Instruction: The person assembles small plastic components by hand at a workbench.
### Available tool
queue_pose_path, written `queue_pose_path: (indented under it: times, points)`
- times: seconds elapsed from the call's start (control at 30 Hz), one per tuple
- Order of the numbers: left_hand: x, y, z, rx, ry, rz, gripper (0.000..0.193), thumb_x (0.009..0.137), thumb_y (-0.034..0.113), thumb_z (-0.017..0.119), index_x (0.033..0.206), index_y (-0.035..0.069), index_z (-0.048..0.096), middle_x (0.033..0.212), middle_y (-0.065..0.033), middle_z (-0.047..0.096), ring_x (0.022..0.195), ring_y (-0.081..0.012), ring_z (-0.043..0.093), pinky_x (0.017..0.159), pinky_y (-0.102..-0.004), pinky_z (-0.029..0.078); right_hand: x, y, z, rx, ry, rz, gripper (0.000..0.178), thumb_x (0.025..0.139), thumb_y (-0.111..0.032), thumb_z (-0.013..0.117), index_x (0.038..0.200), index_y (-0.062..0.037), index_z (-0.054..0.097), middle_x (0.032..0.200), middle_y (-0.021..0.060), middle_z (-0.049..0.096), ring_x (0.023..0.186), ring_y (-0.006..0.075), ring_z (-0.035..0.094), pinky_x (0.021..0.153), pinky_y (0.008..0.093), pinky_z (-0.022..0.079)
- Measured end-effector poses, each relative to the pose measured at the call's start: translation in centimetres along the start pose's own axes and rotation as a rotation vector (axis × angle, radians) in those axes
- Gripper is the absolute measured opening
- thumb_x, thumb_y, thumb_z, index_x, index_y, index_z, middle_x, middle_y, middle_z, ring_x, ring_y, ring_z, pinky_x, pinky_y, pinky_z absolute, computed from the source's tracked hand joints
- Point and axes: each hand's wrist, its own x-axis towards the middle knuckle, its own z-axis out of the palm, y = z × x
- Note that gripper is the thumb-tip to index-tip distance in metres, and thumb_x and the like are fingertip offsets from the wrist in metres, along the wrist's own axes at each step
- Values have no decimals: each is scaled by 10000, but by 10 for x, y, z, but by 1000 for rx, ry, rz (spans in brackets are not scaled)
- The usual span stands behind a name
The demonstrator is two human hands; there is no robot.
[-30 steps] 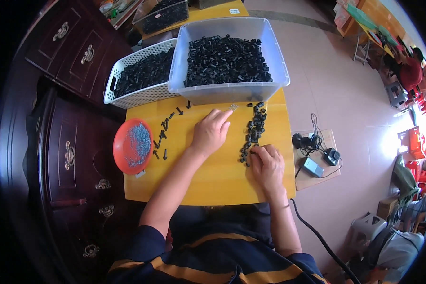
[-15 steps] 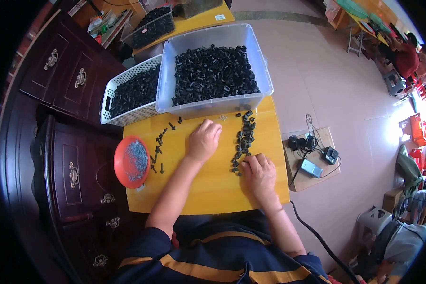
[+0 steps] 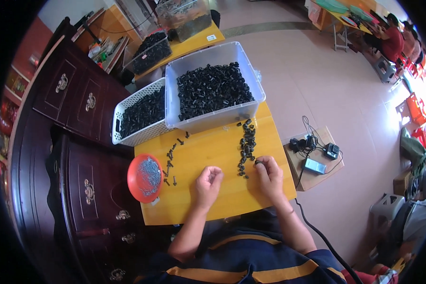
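My right hand (image 3: 271,177) pinches a small black plastic part (image 3: 258,162) between thumb and fingertips, just right of a loose column of similar black parts (image 3: 247,144). Closer to the table's middle, my left hand (image 3: 208,187) is held with its fingers curled in; whatever they may hold is hidden. Left of it, longer black pieces with stems (image 3: 169,164) lie in a slanting row. A red-orange bowl (image 3: 133,187) of thin silver screws or pins stands at the table's left edge. A few tiny silver pieces (image 3: 226,127) lie near the large bin.
A large clear bin (image 3: 216,112) heaped with black parts and a white perforated basket (image 3: 142,137) fill the far side of the yellow table (image 3: 213,208). Dark wooden cabinets (image 3: 87,156) border the left. A stool (image 3: 296,176) with cables and small devices is at right; other people sit far off.
My left hand has drawn back toward me from near the large bin. My right hand has shifted slightly away from the black column with one part in its fingers. The view has tilted.
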Motion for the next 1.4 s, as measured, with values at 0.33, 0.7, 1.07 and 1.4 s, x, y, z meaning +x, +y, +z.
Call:
queue_pose_path:
  times: [0.33,0.7,1.07,1.4]
  points:
    - [-18,32,-7,-382,-224,-170,113,978,-22,670,1074,-15,729,941,-8,722,815,-55,649,760,-216,540,-53,-30,2,449,-141,304,136,1058,-115,617,1143,-16,657,999,14,693,894,87,646,835,254,542]
    - [-31,39,-22,-433,-349,-61,77,971,-2,696,1047,-9,708,921,-25,724,803,-77,672,765,-225,556,-69,-37,20,550,-303,349,190,1038,-154,672,1167,-15,688,1008,-2,689,898,79,631,849,251,538]
    - [-44,37,-12,-266,-434,-32,114,937,3,752,1034,21,696,903,16,701,796,-46,632,751,-204,522,-79,-25,5,422,-362,315,149,1024,-116,682,1125,-10,711,983,-8,702,913,68,630,846,238,524]
    - [-23,31,9,-444,-399,-154,254,932,32,769,1163,22,664,933,18,666,826,-43,616,760,-212,515,-74,-11,-17,835,-470,473,173,1032,-170,674,1136,-31,687,980,0,680,897,95,637,853,257,530]
